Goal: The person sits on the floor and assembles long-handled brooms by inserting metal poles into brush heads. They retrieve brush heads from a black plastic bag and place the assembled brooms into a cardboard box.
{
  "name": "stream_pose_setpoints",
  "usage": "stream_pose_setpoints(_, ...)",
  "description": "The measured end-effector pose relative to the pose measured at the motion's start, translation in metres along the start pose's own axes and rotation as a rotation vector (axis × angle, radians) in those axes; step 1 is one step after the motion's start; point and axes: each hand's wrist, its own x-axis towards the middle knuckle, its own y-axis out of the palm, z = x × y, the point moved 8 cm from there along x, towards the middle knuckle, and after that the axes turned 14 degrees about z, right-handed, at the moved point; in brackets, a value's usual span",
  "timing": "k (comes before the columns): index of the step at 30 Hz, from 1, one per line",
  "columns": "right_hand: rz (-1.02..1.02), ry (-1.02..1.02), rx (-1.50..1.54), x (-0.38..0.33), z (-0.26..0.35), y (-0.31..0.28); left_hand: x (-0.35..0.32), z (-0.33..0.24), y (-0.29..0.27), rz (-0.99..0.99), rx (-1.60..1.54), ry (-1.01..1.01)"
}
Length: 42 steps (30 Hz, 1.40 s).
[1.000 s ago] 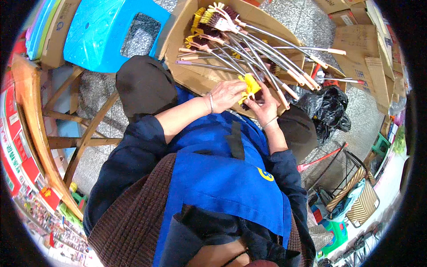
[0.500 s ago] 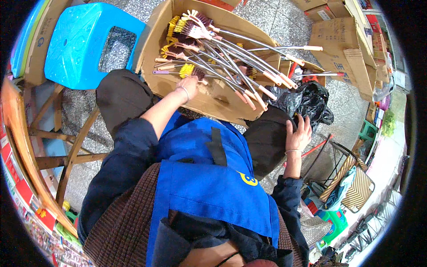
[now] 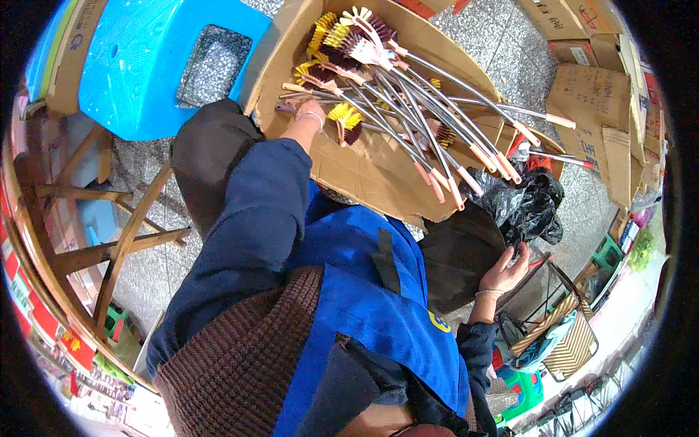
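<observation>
Brushes (image 3: 397, 84), long-handled, a whole heap, in the open cardboard box (image 3: 378, 167) in front of the person. Heads bunched toward the far left part of the box, yellow and maroon bristles; metal shafts cross one another and fan toward the right, several pink grip ends reaching over the box's right side. Wooden frame (image 3: 127, 233) at left, slanted legs on speckled floor. Blue apron (image 3: 364, 328) on the person, over dark sleeves and brown knit. Blue plastic stool (image 3: 138, 65) just left of the box, rectangular opening facing up. Black plastic bag (image 3: 535, 207), crumpled, right of the box, near the grip ends. Right hand (image 3: 504, 273): released, fingers loosely spread and bent, just below the bag; contact with bag unclear. Left hand (image 3: 306, 109): reaching into the near left part of the box, fingers at a lilac handle end; can't tell if clenched on it, hand covers the spot. One yellow-and-maroon brush head (image 3: 345, 118) lies just right of the left wrist, pink neck pointing toward the near wall. Lilac handle end (image 3: 285, 108) pokes out left of the fingers. Thin bracelet (image 3: 313, 114) on left wrist.
</observation>
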Motion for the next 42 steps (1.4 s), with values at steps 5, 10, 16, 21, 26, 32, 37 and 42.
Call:
stream_pose_setpoints(5,0.064,0.065,0.018,0.002,-0.007,0.003,0.021,0.013,0.008,0.331,0.095,-0.131)
stream_pose_setpoints(10,0.082,0.128,0.078,0.003,-0.009,0.003,-0.007,0.003,-0.009,0.134,0.205,-0.042)
stream_pose_setpoints(16,0.077,0.154,0.128,0.002,-0.010,0.002,-0.018,0.009,-0.017,-0.014,0.217,0.135)
stream_pose_setpoints(21,0.078,0.155,0.153,0.001,-0.017,0.004,-0.015,0.003,-0.017,0.051,0.179,0.067)
stream_pose_setpoints(26,0.087,0.153,0.186,-0.001,-0.021,0.004,-0.009,-0.003,-0.022,0.056,0.064,-0.072)
stream_pose_setpoints(32,0.099,0.173,0.099,0.000,-0.013,0.004,0.014,0.008,-0.010,0.127,0.169,-0.081)
stream_pose_setpoints(37,0.106,0.182,0.103,-0.002,-0.006,0.005,0.040,0.016,0.000,0.202,0.228,0.100)
stream_pose_setpoints(42,0.078,0.168,0.130,-0.004,0.001,0.004,0.051,0.024,0.008,0.323,0.280,0.126)
